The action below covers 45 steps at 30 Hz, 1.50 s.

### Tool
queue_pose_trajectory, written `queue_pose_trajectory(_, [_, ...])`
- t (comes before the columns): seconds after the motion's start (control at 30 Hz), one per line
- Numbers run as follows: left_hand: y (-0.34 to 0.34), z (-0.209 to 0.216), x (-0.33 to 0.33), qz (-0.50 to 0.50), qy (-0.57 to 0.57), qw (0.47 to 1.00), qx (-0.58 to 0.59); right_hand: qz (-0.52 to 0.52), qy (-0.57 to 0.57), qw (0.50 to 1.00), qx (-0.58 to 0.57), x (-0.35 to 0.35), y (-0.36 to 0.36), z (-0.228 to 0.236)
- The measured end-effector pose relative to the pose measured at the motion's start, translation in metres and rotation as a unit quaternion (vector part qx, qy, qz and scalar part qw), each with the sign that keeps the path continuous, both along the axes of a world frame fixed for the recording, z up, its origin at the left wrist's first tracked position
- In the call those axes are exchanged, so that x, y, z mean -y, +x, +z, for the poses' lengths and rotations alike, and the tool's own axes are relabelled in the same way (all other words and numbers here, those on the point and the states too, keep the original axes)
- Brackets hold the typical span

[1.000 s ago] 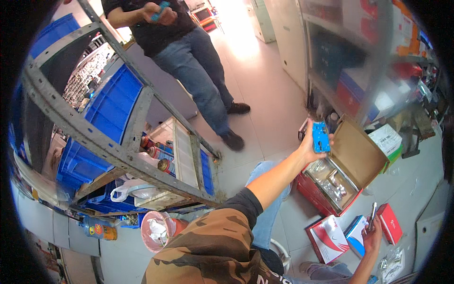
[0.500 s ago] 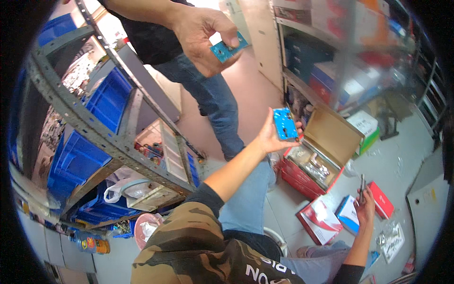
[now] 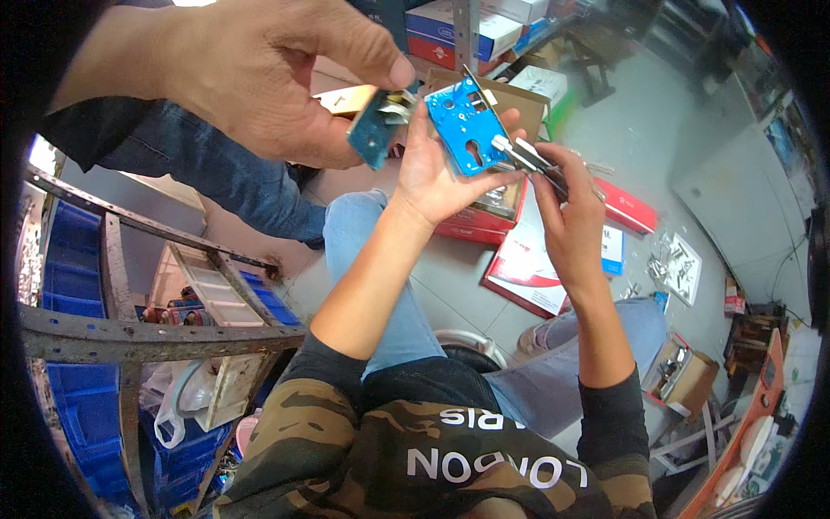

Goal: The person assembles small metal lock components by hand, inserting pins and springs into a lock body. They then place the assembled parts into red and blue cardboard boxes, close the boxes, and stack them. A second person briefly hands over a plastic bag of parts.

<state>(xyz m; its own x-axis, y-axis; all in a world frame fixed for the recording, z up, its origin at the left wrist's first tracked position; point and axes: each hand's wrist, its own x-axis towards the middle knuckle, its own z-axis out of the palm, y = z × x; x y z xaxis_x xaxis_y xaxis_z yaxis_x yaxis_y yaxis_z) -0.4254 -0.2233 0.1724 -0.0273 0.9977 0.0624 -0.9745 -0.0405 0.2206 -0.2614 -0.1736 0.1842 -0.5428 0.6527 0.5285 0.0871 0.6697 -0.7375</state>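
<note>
A blue mortise lock case (image 3: 458, 130) with a keyhole-shaped cutout lies across the open palm of my left hand (image 3: 418, 183), its thumb and fingers around the edges. My right hand (image 3: 566, 212) is closed on a slim metal tool or part (image 3: 545, 166) whose exact kind I cannot make out. The bright tip of this metal piece meets or overlaps the right edge of the lock case. Just left of my left hand, a co-worker's hand (image 3: 268, 82) grips a blue lock part (image 3: 370, 130) with brass-coloured and metal pieces on it.
Beyond my hands stands an opened red box (image 3: 471, 227) of metal parts. A white-and-red box (image 3: 529, 259), a blue box (image 3: 613, 249) and a red box (image 3: 626, 206) are on the floor. Metal shelving (image 3: 156, 339) with blue bins flanks my left side. A small carton (image 3: 692, 385) stands at right.
My right hand has come up from the floor at right to the lock case, carrying the metal piece. The co-worker's hand with its blue part is nearer. My view has turned.
</note>
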Motion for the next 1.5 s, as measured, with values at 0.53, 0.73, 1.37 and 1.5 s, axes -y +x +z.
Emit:
queue_pose_trajectory(0.53, [-0.012,-0.021,0.016,0.0,0.01,0.999,0.046,-0.012,-0.066,0.998,-0.009,0.017,-0.009,-0.003])
queue_pose_trajectory(0.73, [-0.015,-0.037,0.015,0.017,0.011,1.0,0.023,-0.057,-0.321,0.941,-0.093,-0.012,0.022,-0.029])
queue_pose_trajectory(1.37, [-0.053,-0.065,0.018,0.095,-0.123,0.984,-0.086,0.032,-0.591,0.761,-0.266,-0.021,0.063,-0.09])
queue_pose_trajectory(1.5, [-0.071,-0.07,0.016,0.065,-0.192,0.973,-0.111,0.012,-0.619,0.739,-0.265,-0.026,0.061,-0.103])
